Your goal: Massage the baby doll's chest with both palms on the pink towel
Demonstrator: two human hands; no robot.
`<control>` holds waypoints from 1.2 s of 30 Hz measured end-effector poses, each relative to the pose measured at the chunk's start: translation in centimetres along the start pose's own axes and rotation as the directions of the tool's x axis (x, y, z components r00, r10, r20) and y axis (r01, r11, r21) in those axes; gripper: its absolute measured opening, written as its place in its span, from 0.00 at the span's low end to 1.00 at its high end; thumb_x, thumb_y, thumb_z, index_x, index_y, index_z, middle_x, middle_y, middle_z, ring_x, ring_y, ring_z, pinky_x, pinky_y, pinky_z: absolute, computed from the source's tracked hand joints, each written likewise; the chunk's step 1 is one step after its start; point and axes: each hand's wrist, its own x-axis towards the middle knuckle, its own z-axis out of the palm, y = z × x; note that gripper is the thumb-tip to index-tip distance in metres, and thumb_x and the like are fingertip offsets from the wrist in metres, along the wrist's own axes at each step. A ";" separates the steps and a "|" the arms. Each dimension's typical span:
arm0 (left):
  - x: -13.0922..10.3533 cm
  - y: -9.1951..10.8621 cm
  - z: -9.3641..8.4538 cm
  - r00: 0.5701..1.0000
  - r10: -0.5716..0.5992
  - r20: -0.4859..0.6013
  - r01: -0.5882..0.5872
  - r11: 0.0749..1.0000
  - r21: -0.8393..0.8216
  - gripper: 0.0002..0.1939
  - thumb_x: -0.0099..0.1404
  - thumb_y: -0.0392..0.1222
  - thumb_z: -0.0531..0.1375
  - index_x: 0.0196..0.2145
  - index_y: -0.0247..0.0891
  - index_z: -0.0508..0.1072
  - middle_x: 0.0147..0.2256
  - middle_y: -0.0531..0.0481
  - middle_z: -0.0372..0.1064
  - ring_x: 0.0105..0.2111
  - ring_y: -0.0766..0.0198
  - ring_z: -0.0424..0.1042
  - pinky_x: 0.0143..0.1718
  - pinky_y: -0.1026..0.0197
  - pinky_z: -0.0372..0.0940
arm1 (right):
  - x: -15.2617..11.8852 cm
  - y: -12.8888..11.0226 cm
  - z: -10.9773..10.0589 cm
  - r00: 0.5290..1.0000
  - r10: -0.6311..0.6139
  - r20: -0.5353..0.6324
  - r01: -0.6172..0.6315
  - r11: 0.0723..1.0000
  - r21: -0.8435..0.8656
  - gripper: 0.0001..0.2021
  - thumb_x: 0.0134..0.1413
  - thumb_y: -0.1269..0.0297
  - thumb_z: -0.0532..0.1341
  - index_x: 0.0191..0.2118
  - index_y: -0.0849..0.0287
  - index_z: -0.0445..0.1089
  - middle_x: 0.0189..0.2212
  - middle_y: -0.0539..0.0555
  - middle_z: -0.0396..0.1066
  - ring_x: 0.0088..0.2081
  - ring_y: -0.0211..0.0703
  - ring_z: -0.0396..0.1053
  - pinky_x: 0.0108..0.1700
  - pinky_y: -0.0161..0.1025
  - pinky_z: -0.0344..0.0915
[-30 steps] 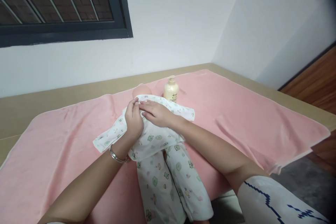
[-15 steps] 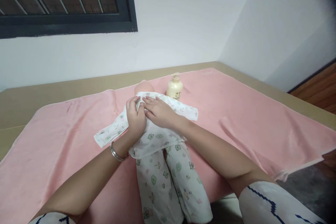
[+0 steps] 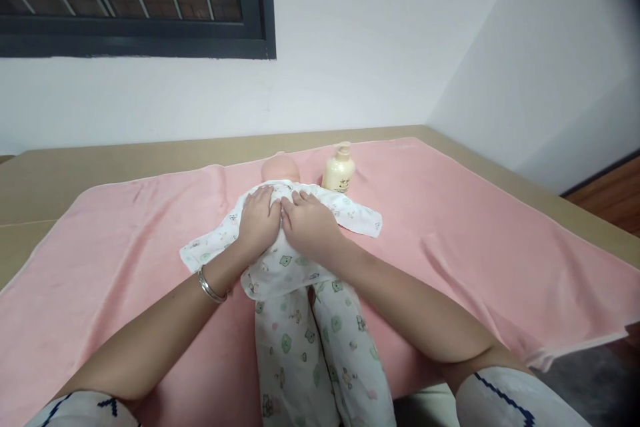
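A baby doll [image 3: 280,168] lies on a pink blanket [image 3: 150,240], its bald head toward the wall and its legs toward me. It wears a white top [image 3: 287,267] and matching trousers [image 3: 295,353], both printed with small green animals. My left hand [image 3: 260,221] rests flat on the left of the upper torso, fingers stretched toward the head. Beside it my right hand [image 3: 311,225] lies on the right of the torso, fingers extended, the thumbs close together. A silver bangle [image 3: 210,285] circles my left wrist. The doll's face cannot be seen.
Just right of the doll's head stands a cream pump bottle [image 3: 339,170]. The blanket covers a tan bed or mattress [image 3: 125,157] that reaches the white wall [image 3: 350,67]. A dark-framed window [image 3: 200,40] with bars is at upper left.
My hands have moved slightly apart and straightened, from overlapping near the collar to lying side by side on the torso. The view has shifted a little.
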 end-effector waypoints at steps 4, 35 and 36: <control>-1.7 1.3 0.5 0.996 0.077 -0.038 -0.073 0.993 0.091 0.26 0.70 0.41 0.45 0.60 0.27 0.66 0.61 0.31 0.65 0.65 0.44 0.59 0.66 0.37 0.52 | 1.6 2.7 0.0 0.992 0.098 0.077 -0.114 0.965 0.236 0.22 0.70 0.63 0.46 0.61 0.63 0.67 0.63 0.61 0.65 0.65 0.51 0.60 0.64 0.46 0.58; 0.6 -0.3 -0.2 0.996 0.050 0.076 -0.058 0.993 0.107 0.25 0.71 0.44 0.44 0.58 0.30 0.68 0.60 0.31 0.66 0.63 0.44 0.62 0.64 0.38 0.55 | 1.0 1.0 0.1 0.999 0.016 0.037 -0.020 0.993 0.120 0.18 0.66 0.70 0.48 0.50 0.66 0.73 0.53 0.66 0.73 0.59 0.53 0.66 0.64 0.48 0.57; 0.6 -0.4 0.0 0.997 0.052 0.055 -0.058 0.992 0.110 0.25 0.71 0.44 0.44 0.58 0.30 0.68 0.60 0.31 0.66 0.63 0.44 0.62 0.64 0.37 0.54 | 1.2 1.3 0.2 0.999 0.017 0.034 -0.021 0.990 0.136 0.19 0.67 0.70 0.47 0.52 0.65 0.73 0.54 0.65 0.72 0.60 0.53 0.65 0.65 0.47 0.57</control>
